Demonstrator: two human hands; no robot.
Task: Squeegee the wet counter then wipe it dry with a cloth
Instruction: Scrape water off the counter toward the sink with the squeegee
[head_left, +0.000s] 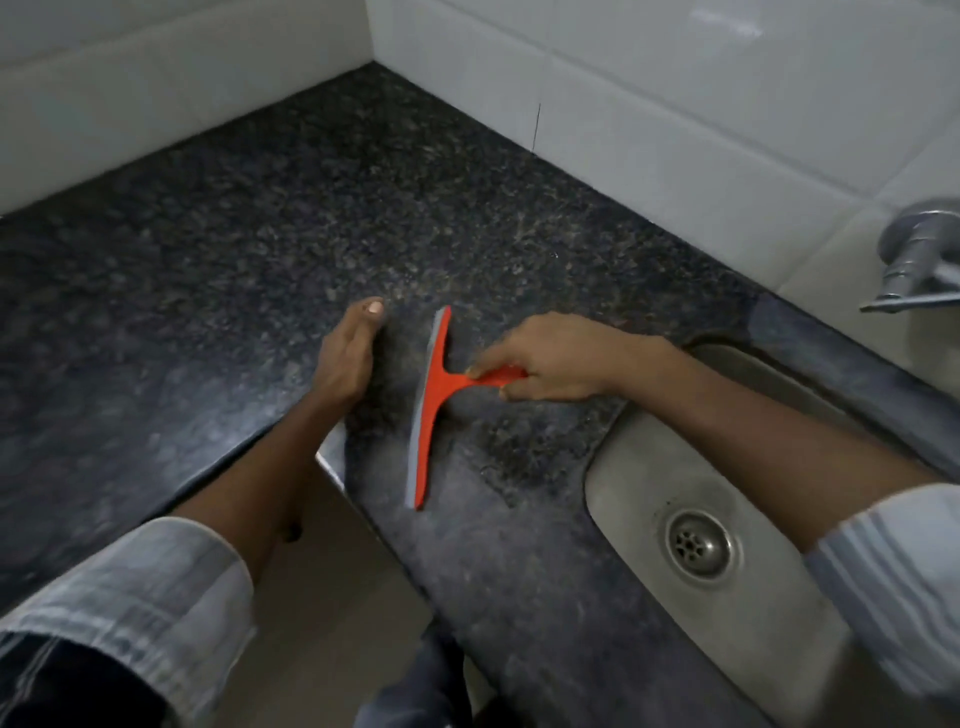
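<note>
An orange squeegee (428, 410) with a grey rubber blade lies blade-down on the dark speckled granite counter (311, 218), near the inner corner of its front edge. My right hand (550, 358) grips the orange handle from the right. My left hand (350, 353) rests on the counter just left of the blade, fingers together and curled slightly, holding nothing. No cloth is in view.
A steel sink (717, 545) with a round drain is set into the counter at the right. A chrome tap (919, 254) juts from the white tiled wall (675, 104) above it. White tiles also line the back left. Below the counter's edge is floor.
</note>
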